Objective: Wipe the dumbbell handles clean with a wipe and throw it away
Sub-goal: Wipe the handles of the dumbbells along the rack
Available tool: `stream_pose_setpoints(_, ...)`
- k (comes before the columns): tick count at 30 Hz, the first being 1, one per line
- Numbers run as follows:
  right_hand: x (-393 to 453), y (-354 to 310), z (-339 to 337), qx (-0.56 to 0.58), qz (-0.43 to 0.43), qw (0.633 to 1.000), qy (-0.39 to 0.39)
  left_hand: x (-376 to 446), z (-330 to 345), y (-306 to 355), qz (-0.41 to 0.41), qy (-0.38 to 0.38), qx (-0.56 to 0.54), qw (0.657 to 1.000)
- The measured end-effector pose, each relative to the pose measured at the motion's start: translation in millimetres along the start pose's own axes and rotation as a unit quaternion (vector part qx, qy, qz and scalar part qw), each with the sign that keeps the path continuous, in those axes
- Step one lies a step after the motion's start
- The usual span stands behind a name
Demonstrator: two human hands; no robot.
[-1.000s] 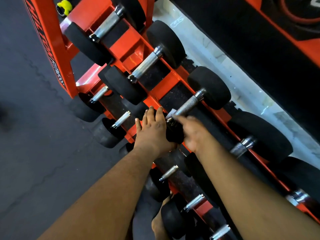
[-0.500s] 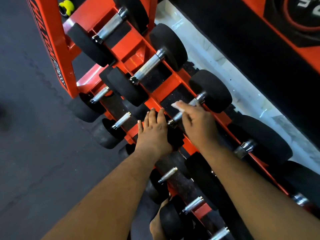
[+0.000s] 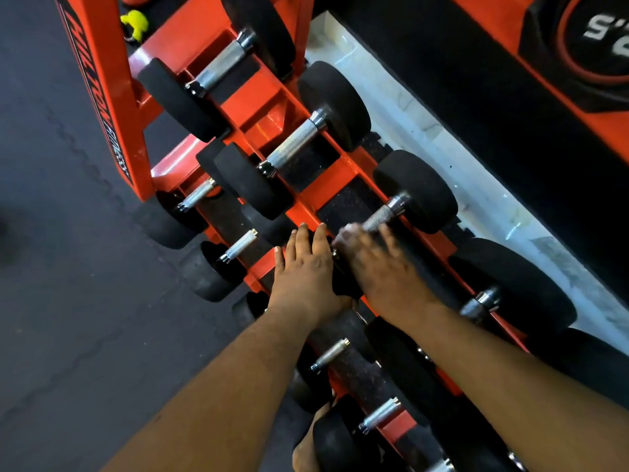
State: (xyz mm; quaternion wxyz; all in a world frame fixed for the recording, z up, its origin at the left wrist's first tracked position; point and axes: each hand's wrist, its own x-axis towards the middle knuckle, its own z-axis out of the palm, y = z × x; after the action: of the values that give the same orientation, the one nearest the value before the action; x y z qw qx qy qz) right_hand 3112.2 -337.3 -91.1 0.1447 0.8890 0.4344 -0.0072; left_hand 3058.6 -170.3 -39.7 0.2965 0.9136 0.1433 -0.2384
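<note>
Black dumbbells with knurled chrome handles lie on an orange rack (image 3: 102, 107). My right hand (image 3: 377, 264) grips the handle (image 3: 379, 218) of the third top-row dumbbell (image 3: 417, 190), holding a white wipe (image 3: 347, 231) against it; the hand is motion-blurred. My left hand (image 3: 306, 267) rests flat, fingers straight, on that dumbbell's near black head, mostly hidden beneath it. Only the handle's far end shows.
Two more top-row dumbbells (image 3: 292, 144) lie up-left, others (image 3: 483, 303) down-right. Smaller dumbbells (image 3: 238, 245) sit on the lower tier. Dark rubber floor (image 3: 61, 301) spreads left. A white ledge (image 3: 442, 137) runs behind the rack. My bare foot (image 3: 309, 444) is below.
My right hand slid up the handle with the wipe, then back down toward the near end. My left hand stayed on the dumbbell head.
</note>
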Motion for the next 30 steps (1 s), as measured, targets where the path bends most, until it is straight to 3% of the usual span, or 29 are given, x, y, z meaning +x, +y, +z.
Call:
stream_pose_setpoints(2,7.1,5.0,-3.4,-0.032,-0.020,0.999,-0.026,0.0,0.7,-0.3,0.001,0.001,0.004,1.000)
stream_pose_setpoints(6,22.1,21.9,-23.7,-0.015,0.154,0.988,-0.030,-0.2,1.5,-0.6,0.000,0.005,0.007,1.000)
stream_pose_setpoints(9,7.9,1.4,-25.8,0.021,0.175,0.984,-0.040,-0.3,1.6,-0.7,0.001,0.006,0.006,1.000)
stream_pose_setpoints(13,-3.0,-3.9,-15.7,0.034,0.119,0.992,-0.023,0.4,0.9,-0.9,0.004,0.003,0.007,1.000)
stream_pose_setpoints(18,5.6,11.5,-8.0,0.043,0.164,0.985,-0.012,-0.5,1.0,-1.5,0.007,0.000,0.011,1.000)
stream_pose_setpoints(26,-2.0,0.8,2.7,0.063,0.006,0.996,0.060,-0.5,0.7,-2.4,0.018,-0.005,0.018,1.000)
stream_pose_setpoints(30,-7.4,-0.8,-9.3,0.131,0.000,0.988,0.077,1.5,-1.3,-4.6,0.035,-0.017,0.056,0.998)
